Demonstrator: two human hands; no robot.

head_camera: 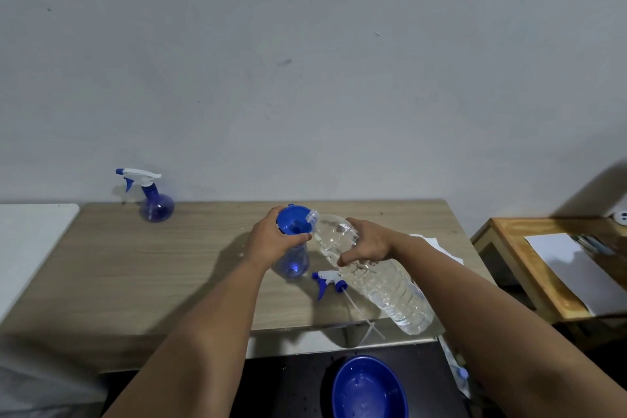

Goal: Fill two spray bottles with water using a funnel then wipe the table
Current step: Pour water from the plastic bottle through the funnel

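Note:
A blue funnel (292, 220) sits in the neck of an uncapped blue spray bottle (294, 264) standing mid-table. My left hand (271, 239) grips the funnel and the bottle's neck. My right hand (368, 243) holds a large clear water bottle (383, 278), tilted with its open mouth at the funnel's rim. The bottle's white and blue spray head (328, 280) lies on the wooden table (152, 268) beside it, its tube reaching past the front edge. A second blue spray bottle (154, 200), spray head on, stands at the table's back left by the wall.
A blue bowl (369, 387) sits on a dark surface below the table's front edge. White paper (441, 246) lies behind my right forearm. A wooden side table (529, 265) with a white sheet stands to the right. A white surface (30, 241) adjoins the left.

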